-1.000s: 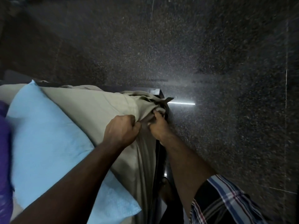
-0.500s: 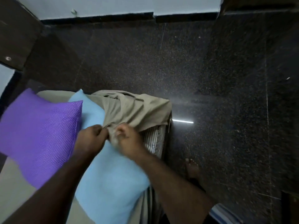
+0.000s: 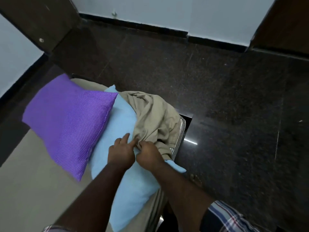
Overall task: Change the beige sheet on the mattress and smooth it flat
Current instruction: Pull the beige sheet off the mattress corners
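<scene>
The beige sheet [image 3: 153,118] is peeled back from the mattress corner and lies bunched over a light blue pillow [image 3: 117,148]. The bared corner shows the striped mattress edge [image 3: 179,136]. My right hand [image 3: 148,154] pinches a fold of the bunched sheet. My left hand [image 3: 121,149] is beside it on the pillow, its fingers stretched out towards the same fold and touching the cloth. More beige sheet [image 3: 33,181] still covers the mattress at lower left.
A purple dotted pillow [image 3: 70,121] leans on the blue one at the left. Dark speckled floor [image 3: 217,97] surrounds the bed to the right and beyond. Pale walls with black skirting [image 3: 133,22] and dark wooden panels stand at the back.
Both hands pulled the sheet corner off the mattress and carried it back over the blue pillow. My view lifted, showing the purple pillow and wall. My left hand has loosened its grip.
</scene>
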A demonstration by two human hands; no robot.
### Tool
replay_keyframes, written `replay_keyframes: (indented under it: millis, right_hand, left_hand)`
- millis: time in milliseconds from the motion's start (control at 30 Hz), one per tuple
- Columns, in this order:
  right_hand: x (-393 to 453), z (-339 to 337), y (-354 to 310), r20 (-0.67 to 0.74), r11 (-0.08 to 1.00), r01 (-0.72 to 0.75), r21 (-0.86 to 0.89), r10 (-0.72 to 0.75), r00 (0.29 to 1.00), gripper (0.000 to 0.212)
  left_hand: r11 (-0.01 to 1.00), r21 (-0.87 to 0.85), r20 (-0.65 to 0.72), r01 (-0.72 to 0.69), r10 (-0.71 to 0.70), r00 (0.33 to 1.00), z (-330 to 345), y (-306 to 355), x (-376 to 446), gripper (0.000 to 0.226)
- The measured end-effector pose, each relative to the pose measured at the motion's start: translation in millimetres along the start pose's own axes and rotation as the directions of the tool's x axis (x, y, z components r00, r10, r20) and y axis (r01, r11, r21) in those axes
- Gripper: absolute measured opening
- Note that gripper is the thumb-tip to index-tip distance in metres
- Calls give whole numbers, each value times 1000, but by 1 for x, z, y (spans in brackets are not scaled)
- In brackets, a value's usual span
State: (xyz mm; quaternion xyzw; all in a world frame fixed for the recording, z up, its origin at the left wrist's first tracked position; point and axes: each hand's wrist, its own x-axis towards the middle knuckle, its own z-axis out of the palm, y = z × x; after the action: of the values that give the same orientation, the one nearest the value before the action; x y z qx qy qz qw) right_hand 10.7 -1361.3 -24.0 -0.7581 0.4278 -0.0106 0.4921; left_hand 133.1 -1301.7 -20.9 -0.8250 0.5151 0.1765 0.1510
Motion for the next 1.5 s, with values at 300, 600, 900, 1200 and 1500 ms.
replay_keyframes:
  millis: [300, 600, 900, 1200, 1500]
  right_hand:
    - [8, -64, 11, 40, 889, 21, -457, -3, 999, 82]
    - [71, -147, 19, 185, 800, 225, -555, -146, 972, 74]
    - [158, -270, 25, 353, 723, 360, -589, -171, 920, 74]
    - [295, -291, -45, 540, 588, 570, -574, -252, 803, 74]
    - [421, -279, -149, 689, 503, 718, -481, -290, 664, 69]
  left_hand:
    - [967, -248, -161, 53, -95, 982, -32, 42, 16, 65]
    - [917, -334, -49, 218, -247, 968, -65, 97, 80, 70]
    - [809, -375, 40, 452, -473, 880, -120, 151, 163, 70]
    - [665, -489, 64, 565, -618, 783, -164, 111, 267, 72]
    - [489, -584, 119, 648, -738, 664, -232, 31, 350, 74]
